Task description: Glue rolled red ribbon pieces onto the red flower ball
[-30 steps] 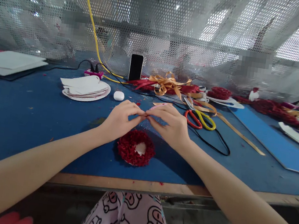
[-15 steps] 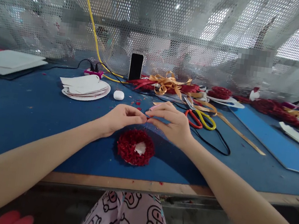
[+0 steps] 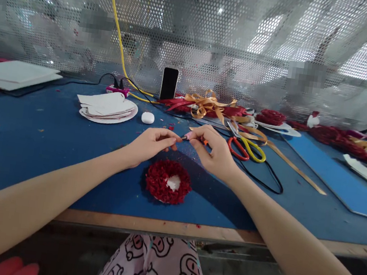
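In front of me, a ring of ruffled dark red material [image 3: 159, 184] lies on the table, its white centre showing. Just above it, my left hand [image 3: 151, 145] is closed in a pinch, thumb against fingers; whatever it holds is too small to make out. My right hand [image 3: 213, 153] is closed around a small pink object with a thin dark tip [image 3: 188, 137], which points at the left fingertips. A bit of orange shows between the right fingers. Red-and-yellow-handled scissors [image 3: 246, 149] lie right of my right hand.
Stacked white paper pieces [image 3: 107, 107] and a white earbud case [image 3: 147, 117] lie beyond my left hand. A phone [image 3: 169, 83] stands against the perforated metal screen [image 3: 198, 30]. Gold ribbon [image 3: 208, 103], red material [image 3: 271, 117] and a blue board [image 3: 338, 177] occupy the right side.
My fingertips have drawn slightly apart. The right fingers have curled inward, and the pink object's dark tip now shows between the hands. The red ring stays on the table.
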A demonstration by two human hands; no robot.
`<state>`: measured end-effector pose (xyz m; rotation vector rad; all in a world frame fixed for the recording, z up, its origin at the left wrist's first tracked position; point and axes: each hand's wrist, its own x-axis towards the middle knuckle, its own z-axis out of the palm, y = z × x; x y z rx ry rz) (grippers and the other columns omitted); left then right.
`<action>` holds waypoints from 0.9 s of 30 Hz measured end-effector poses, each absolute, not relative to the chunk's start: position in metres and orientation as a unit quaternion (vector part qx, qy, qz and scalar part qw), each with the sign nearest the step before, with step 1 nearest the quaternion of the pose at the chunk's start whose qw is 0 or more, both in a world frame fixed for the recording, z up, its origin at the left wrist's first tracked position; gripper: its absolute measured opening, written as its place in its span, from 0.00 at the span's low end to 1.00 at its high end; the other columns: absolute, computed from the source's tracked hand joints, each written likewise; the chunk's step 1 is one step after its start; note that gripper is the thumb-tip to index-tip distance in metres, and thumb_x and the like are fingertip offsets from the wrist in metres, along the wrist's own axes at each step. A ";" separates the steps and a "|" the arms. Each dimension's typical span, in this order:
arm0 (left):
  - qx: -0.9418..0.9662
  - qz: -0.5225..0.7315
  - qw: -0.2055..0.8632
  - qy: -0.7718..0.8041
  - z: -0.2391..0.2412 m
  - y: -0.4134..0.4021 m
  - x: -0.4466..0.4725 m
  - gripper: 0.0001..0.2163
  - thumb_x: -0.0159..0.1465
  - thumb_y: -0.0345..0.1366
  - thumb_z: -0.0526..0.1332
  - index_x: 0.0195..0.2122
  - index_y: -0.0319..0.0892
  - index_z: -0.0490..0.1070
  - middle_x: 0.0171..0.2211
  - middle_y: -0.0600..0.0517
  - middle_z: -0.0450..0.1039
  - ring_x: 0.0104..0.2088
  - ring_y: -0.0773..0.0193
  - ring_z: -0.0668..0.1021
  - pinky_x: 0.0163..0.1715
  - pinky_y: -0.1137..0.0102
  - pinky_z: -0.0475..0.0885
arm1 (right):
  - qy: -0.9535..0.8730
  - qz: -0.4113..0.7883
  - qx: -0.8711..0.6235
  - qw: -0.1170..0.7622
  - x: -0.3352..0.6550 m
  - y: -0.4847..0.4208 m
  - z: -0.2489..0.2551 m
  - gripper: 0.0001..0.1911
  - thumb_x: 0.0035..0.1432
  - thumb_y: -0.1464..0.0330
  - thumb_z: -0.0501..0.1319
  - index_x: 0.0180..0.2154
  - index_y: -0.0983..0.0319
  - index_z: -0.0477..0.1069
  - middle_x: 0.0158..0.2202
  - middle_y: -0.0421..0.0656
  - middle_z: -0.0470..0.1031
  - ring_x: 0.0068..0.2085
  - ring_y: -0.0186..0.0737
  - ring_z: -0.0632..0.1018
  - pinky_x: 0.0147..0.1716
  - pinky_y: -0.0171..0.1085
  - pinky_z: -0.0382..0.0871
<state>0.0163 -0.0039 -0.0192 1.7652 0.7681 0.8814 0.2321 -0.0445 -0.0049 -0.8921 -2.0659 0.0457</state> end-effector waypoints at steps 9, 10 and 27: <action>0.731 0.455 0.190 0.471 -0.024 0.007 0.008 0.09 0.61 0.38 0.65 0.42 0.43 0.79 0.46 0.47 0.78 0.48 0.54 0.76 0.48 0.61 0.70 | -0.786 0.082 -0.415 0.452 0.232 -0.042 -0.008 0.04 0.67 0.68 0.58 0.38 0.58 0.71 0.38 0.43 0.77 0.41 0.41 0.76 0.41 0.42 0.69; 0.732 0.453 0.201 0.468 -0.022 0.006 0.007 0.09 0.62 0.39 0.64 0.40 0.43 0.79 0.43 0.47 0.79 0.46 0.54 0.77 0.45 0.63 0.71 | -0.773 0.085 -0.426 0.463 0.232 -0.042 -0.008 0.04 0.65 0.67 0.60 0.37 0.58 0.73 0.37 0.43 0.78 0.39 0.40 0.77 0.40 0.42 0.69; 0.750 0.440 0.374 0.322 -0.023 -0.010 0.019 0.09 0.60 0.43 0.68 0.36 0.44 0.82 0.44 0.46 0.79 0.47 0.56 0.78 0.47 0.62 0.70 | -0.792 0.095 -0.375 0.472 0.227 -0.040 -0.011 0.05 0.61 0.65 0.66 0.37 0.54 0.82 0.37 0.41 0.83 0.43 0.43 0.80 0.48 0.47 0.73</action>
